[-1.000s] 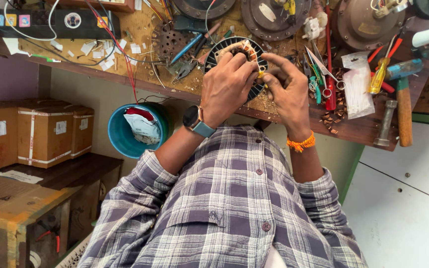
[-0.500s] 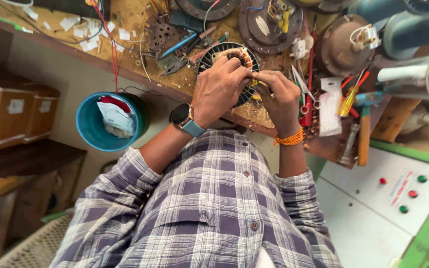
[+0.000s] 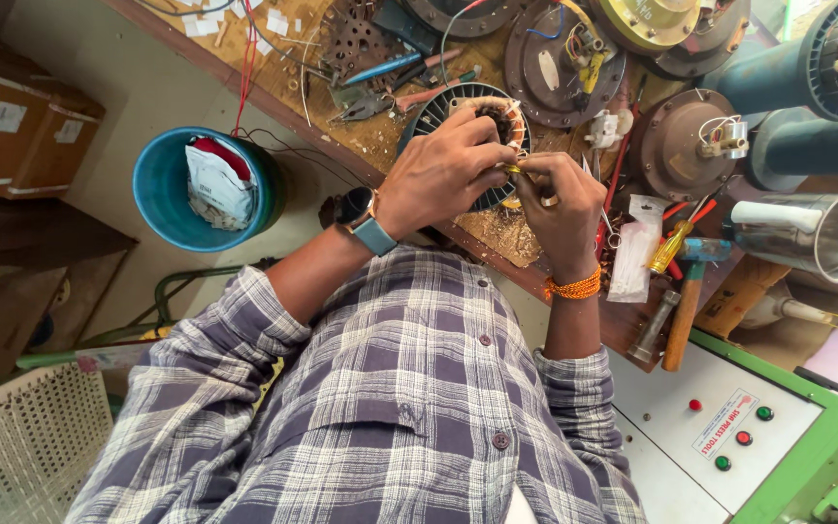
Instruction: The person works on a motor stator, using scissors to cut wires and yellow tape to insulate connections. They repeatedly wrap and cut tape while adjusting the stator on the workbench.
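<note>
The stator (image 3: 477, 136) lay on the bench (image 3: 380, 146) just above the frame's centre, a dark finned ring with a copper winding round its bore. The left hand (image 3: 438, 175) covered its lower left side, fingers curled together and pressed on the ring to steady it. The right hand (image 3: 560, 209) sat just beside it at the lower right edge, fingertips pinched shut on a small yellowish piece (image 3: 514, 172); what it was could not be told. Pliers (image 3: 380, 97) lay near the stator to the upper left, a hammer (image 3: 686, 291) and a yellow screwdriver (image 3: 671, 247) to the right, a blue bucket (image 3: 208, 189) at left. Judging from this, the work wanted a firm left-hand hold, so the ring did not turn, and short, gentle moves from the pinch, lest the thin copper wire be nicked.
</note>
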